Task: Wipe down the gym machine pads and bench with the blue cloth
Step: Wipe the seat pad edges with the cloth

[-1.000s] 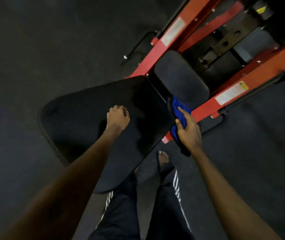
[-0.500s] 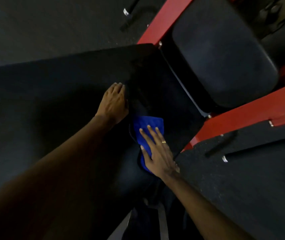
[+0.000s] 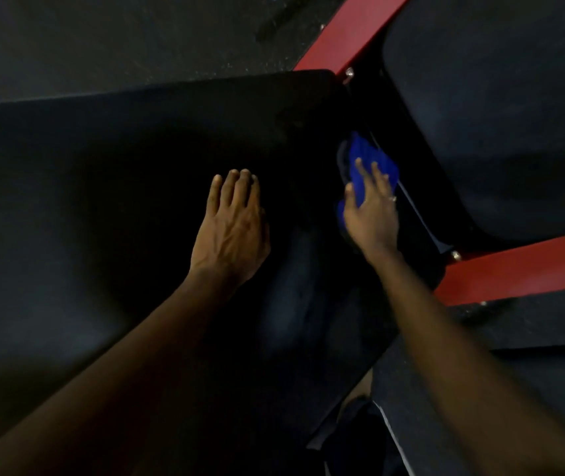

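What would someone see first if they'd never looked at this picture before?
The bright blue cloth pops out first, pressed under the right hand near the right edge of the big black bench pad. Next come the red frame bars on the right, and the left hand resting flat mid-pad.

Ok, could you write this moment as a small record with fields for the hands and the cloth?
left hand: flat on the large black pad, fingers straight, holding nothing
right hand: presses the blue cloth, fingers straight
blue cloth: at the large black pad's end, toward the seat pad
red frame: beside both pads
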`<move>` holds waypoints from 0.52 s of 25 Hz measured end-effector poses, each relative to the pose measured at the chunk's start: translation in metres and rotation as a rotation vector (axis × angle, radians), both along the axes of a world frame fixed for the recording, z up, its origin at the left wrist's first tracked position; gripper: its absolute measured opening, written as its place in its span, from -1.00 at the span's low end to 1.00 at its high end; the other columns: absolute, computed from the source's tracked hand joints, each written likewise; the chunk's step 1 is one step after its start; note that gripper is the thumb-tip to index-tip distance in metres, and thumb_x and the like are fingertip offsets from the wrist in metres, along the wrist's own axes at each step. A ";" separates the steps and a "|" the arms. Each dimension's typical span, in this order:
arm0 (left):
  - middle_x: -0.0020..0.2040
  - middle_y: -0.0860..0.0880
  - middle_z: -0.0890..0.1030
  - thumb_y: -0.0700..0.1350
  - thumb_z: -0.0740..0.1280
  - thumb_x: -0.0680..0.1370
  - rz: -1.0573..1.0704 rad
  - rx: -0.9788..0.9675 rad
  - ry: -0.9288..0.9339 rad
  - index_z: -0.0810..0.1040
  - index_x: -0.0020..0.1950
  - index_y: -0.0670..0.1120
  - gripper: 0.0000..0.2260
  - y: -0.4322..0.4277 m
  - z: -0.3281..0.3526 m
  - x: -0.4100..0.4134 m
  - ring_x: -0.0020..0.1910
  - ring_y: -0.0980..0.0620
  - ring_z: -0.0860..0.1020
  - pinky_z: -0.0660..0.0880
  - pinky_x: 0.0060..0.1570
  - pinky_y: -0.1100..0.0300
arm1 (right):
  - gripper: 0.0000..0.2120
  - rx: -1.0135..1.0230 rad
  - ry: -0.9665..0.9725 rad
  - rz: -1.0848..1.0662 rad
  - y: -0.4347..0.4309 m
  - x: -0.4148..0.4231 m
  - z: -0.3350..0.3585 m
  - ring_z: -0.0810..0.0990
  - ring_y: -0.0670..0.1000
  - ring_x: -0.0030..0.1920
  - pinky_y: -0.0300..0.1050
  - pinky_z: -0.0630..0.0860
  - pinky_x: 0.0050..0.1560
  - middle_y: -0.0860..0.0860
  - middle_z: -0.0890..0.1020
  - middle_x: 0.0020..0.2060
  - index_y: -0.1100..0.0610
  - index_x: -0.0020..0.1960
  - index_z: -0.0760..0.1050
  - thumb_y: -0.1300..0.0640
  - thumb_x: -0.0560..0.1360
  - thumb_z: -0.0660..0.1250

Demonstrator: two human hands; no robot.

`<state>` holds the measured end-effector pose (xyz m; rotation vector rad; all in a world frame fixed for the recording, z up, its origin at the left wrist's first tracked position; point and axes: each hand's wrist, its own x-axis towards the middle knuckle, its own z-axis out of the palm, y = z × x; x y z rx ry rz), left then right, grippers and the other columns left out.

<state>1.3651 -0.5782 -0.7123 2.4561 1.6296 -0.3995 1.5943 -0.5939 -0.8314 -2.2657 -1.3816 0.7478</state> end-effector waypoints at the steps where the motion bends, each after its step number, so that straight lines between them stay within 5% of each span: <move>1: 0.54 -0.25 0.25 -0.04 -0.01 0.65 -0.007 0.012 0.007 0.18 0.54 -0.29 -0.48 -0.001 0.000 0.000 0.55 -0.21 0.15 -0.01 0.56 -0.12 | -0.48 -0.054 -0.005 -0.051 0.029 0.019 -0.012 0.18 0.17 0.57 0.12 0.21 0.53 0.05 0.22 0.58 -0.07 0.59 0.22 -0.07 0.64 0.13; 4: 0.53 -0.25 0.27 -0.03 0.00 0.65 -0.005 0.019 0.005 0.19 0.54 -0.29 -0.48 0.002 -0.001 -0.001 0.55 -0.21 0.17 0.01 0.55 -0.13 | -0.51 -0.160 0.010 -0.110 0.075 0.046 -0.025 0.30 0.12 0.52 0.09 0.31 0.47 -0.02 0.25 0.57 -0.10 0.58 0.22 -0.04 0.66 0.15; 8: 0.49 -0.24 0.32 -0.02 0.08 0.63 0.040 -0.085 -0.054 0.28 0.51 -0.26 -0.49 0.006 0.013 0.002 0.51 -0.21 0.24 0.13 0.52 -0.08 | -0.56 0.177 0.128 0.018 0.025 -0.008 0.032 0.38 0.04 0.48 0.01 0.33 0.47 0.03 0.43 0.48 0.03 0.50 0.40 0.05 0.63 0.19; 11: 0.27 -0.25 0.48 0.02 0.11 0.48 0.055 -0.060 -0.100 0.45 0.32 -0.21 -0.50 0.044 0.021 -0.002 0.29 -0.28 0.41 0.29 0.28 -0.06 | -0.51 0.165 0.198 0.334 -0.051 -0.075 0.084 0.17 0.02 0.58 -0.04 0.18 0.55 0.01 0.28 0.56 -0.03 0.56 0.29 -0.06 0.64 0.18; 13: 0.37 -0.26 0.41 -0.03 0.22 0.52 0.054 -0.047 -0.087 0.38 0.43 -0.21 -0.49 0.068 0.019 -0.008 0.38 -0.28 0.33 0.23 0.38 -0.08 | -0.41 0.057 0.112 0.401 -0.068 -0.095 0.090 0.00 0.08 0.62 0.06 0.10 0.56 -0.03 0.11 0.62 -0.13 0.61 0.14 -0.22 0.63 0.14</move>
